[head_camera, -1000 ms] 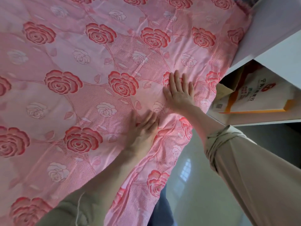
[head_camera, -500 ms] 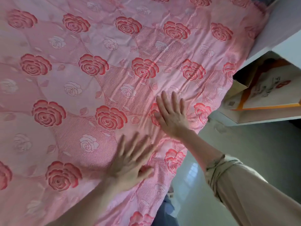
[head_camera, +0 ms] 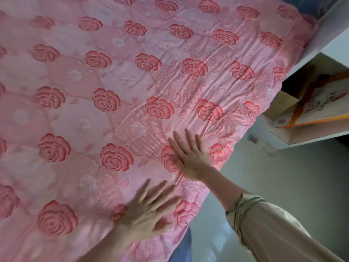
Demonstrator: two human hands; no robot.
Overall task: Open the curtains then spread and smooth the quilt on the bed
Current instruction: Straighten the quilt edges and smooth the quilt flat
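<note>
Pink rose quilt (head_camera: 132, 91) noted spread over the bed, which is hidden. Left hand (head_camera: 149, 214) and right hand (head_camera: 190, 157) are laid flat on it, each grip slack, nothing clasped. Both have been drawn back toward the quilt's near edge. Creases (head_camera: 222, 127) beyond remain, so smoothing is judged unfinished.

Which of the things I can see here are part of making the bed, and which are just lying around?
Part of the job:
- pink rose quilt
- left hand and right hand, both laid flat on it

Just there:
- cardboard box with orange trim
- white shelf that holds it
- grey floor beside the bed
</note>
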